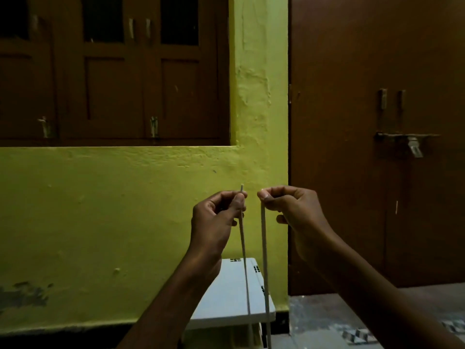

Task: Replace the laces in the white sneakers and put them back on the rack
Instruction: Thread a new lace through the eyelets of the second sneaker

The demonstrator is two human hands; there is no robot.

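Both of my hands are raised in front of a yellow-green wall, each pinching one end of a pale shoelace. My left hand point(216, 217) pinches one strand near its tip, which sticks up above the fingers. My right hand point(292, 210) pinches the other strand point(264, 248) between thumb and forefinger. The two strands of the lace point(245, 273) hang almost straight down, side by side, and leave the frame at the bottom. The white sneakers are out of view. A white rack point(226, 298) stands below my hands against the wall.
A dark brown window frame point(113, 71) with shutters fills the upper left. A brown door point(377, 122) with a metal latch point(412, 144) stands at the right. Patterned floor point(327, 323) shows at the lower right.
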